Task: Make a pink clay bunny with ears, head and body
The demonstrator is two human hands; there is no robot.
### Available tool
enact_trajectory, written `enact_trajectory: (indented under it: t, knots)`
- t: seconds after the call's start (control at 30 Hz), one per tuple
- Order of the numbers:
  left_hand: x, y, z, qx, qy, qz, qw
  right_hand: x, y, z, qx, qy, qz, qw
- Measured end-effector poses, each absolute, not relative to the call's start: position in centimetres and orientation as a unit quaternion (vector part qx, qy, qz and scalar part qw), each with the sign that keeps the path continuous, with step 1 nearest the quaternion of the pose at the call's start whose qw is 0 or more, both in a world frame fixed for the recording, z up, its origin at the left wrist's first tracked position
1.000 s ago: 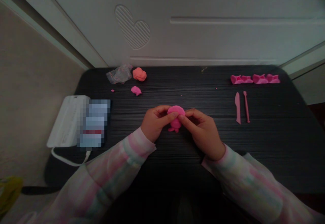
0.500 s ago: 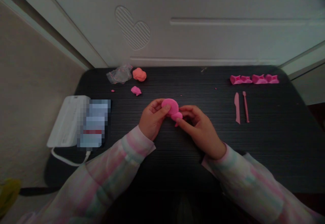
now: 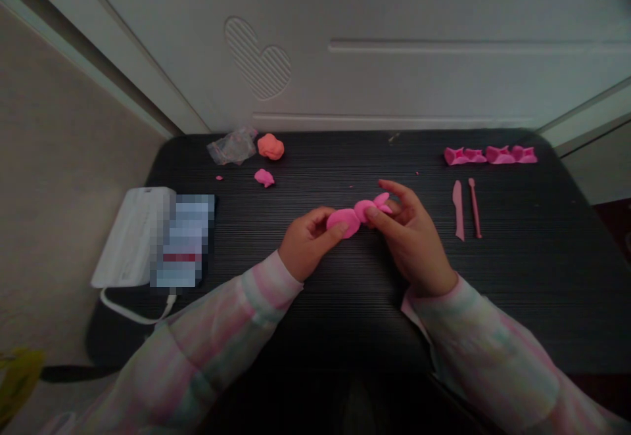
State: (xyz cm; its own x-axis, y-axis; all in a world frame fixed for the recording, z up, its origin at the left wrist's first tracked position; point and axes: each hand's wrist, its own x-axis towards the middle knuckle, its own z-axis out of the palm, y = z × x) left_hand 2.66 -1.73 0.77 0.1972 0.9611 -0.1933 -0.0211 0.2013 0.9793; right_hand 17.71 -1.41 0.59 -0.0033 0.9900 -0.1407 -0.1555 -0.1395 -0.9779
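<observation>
A pink clay figure [image 3: 344, 223] is held above the dark table between both my hands. It has a large flat oval, a smaller round part joined to it, and two pointed, ear-like pieces at the far right end. My left hand [image 3: 306, 241] pinches the large oval, thumb on top. With thumb and fingers, my right hand [image 3: 413, 241] grips the small round part; its index finger is raised off the clay. Some fingertips are hidden under the figure. Beyond my left hand lie a pink clay lump [image 3: 265, 177] and an orange clay ball [image 3: 271, 147].
A crumpled clear bag [image 3: 233, 146] lies at the back left. A white power bank [image 3: 133, 236] is cabled to a phone [image 3: 183, 241] on the left. On the right are a pink plastic knife [image 3: 458, 210], a thin pink stick tool [image 3: 474, 208] and pink moulds [image 3: 500, 155].
The clay figure has turned so its small part and ears point right instead of down toward me. Both hands have shifted slightly right, and my right index finger has lifted.
</observation>
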Motion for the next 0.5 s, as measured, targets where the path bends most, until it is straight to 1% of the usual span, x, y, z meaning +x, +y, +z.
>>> enact_trajectory:
  t: [0.23,0.5]
  knots:
    - [2.35,-1.44,0.47,0.514,0.497,0.381,0.586,17.22,-1.66,1.25,-0.5,-0.445,0.572,0.474]
    - [2.36,-1.44,0.58,0.529,0.507,0.372,0.57,17.07,-1.89,1.24,-0.505,-0.466,0.551,0.474]
